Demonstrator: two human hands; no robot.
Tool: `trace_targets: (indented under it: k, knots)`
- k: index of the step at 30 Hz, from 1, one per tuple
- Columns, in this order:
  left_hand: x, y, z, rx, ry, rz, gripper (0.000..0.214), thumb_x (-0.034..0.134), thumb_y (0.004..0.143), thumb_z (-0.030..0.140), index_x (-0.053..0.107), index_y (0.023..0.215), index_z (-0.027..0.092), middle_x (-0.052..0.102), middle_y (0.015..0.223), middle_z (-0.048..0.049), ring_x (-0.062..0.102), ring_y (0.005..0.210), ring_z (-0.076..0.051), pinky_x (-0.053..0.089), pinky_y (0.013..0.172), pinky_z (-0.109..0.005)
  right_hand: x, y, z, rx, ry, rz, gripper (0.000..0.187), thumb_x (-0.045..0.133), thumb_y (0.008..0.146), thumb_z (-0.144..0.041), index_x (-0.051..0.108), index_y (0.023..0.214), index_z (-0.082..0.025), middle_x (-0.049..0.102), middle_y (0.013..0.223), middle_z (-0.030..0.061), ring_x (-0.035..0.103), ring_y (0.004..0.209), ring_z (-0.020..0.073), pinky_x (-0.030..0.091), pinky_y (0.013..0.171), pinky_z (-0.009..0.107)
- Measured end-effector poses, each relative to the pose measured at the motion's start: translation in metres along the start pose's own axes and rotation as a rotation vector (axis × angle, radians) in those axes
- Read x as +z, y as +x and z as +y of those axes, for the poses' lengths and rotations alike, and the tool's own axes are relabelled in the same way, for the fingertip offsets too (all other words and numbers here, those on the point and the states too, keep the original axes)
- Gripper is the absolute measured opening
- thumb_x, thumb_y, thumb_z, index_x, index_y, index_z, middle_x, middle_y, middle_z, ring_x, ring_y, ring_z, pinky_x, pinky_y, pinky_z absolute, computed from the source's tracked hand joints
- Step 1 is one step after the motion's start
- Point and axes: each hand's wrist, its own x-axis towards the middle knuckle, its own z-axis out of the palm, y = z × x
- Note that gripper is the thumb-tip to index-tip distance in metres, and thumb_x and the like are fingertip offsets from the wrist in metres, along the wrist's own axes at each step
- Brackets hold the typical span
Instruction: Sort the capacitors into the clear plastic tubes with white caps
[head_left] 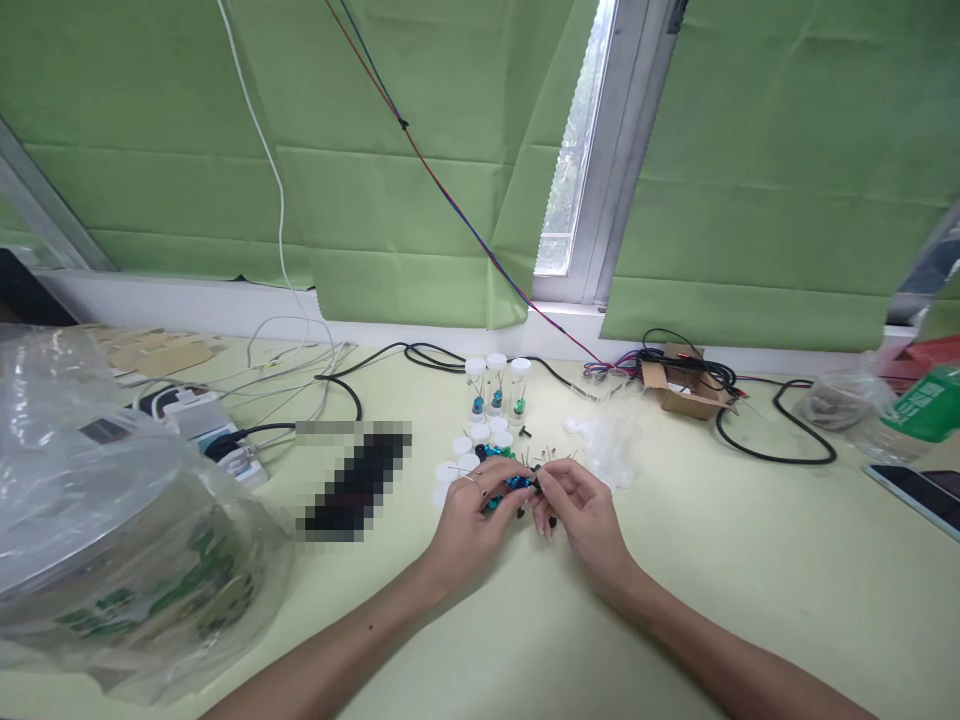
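My left hand (471,515) and my right hand (589,515) meet over the table, fingertips pinched together on a small black piece (536,480). The fingers cover most of it, so its exact kind is unclear. A thin wire-like piece (463,472) juts out leftward by my left fingers. Under and behind the hands lies a pile of small blue, green and black parts (517,484), several with thin metal legs. Three clear vials (496,385) with white caps stand upright behind, holding blue or green parts. White caps (480,433) of more vials show near my left hand.
Crumpled clear plastic (611,450) lies right of the hands. Farther right are a small cardboard box (686,395) with cables, a green-labelled bottle (919,410) and a phone (919,498). On the left, a bagged round container (142,580) stands before a power strip (244,465).
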Motion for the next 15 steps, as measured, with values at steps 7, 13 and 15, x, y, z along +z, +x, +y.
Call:
trace_targets:
  k: [7, 13, 15]
  knots:
    - [-0.0007, 0.0004, 0.0010, 0.057, 0.066, -0.021, 0.014, 0.058, 0.089, 0.018, 0.067, 0.099, 0.020, 0.071, 0.097, -0.0058, 0.064, 0.094, -0.018, 0.052, 0.083, -0.030, -0.0010, 0.0019, -0.0001, 0.087, 0.010, -0.030, 0.035, 0.065, 0.085, -0.051, 0.055, 0.077, -0.018, 0.060, 0.055, -0.0031, 0.049, 0.038, 0.0074, 0.039, 0.039, 0.019]
    - [-0.0011, -0.0001, 0.0009, 0.098, 0.091, -0.054, 0.015, 0.056, 0.091, 0.018, 0.066, 0.102, 0.021, 0.069, 0.096, -0.0058, 0.063, 0.095, -0.019, 0.051, 0.083, -0.032, -0.0015, 0.0029, -0.0003, 0.196, 0.033, -0.031, 0.041, 0.063, 0.083, -0.055, 0.054, 0.072, -0.017, 0.055, 0.048, -0.0052, 0.042, 0.031, 0.0047, 0.031, 0.033, 0.017]
    - [-0.0011, -0.0005, 0.0012, 0.100, 0.098, -0.064, 0.016, 0.056, 0.091, 0.018, 0.065, 0.103, 0.021, 0.069, 0.096, -0.0057, 0.062, 0.094, -0.019, 0.051, 0.083, -0.032, -0.0020, 0.0031, 0.0000, 0.231, 0.048, -0.036, 0.042, 0.063, 0.083, -0.057, 0.055, 0.072, -0.017, 0.055, 0.049, -0.0051, 0.041, 0.030, 0.0044, 0.028, 0.032, 0.017]
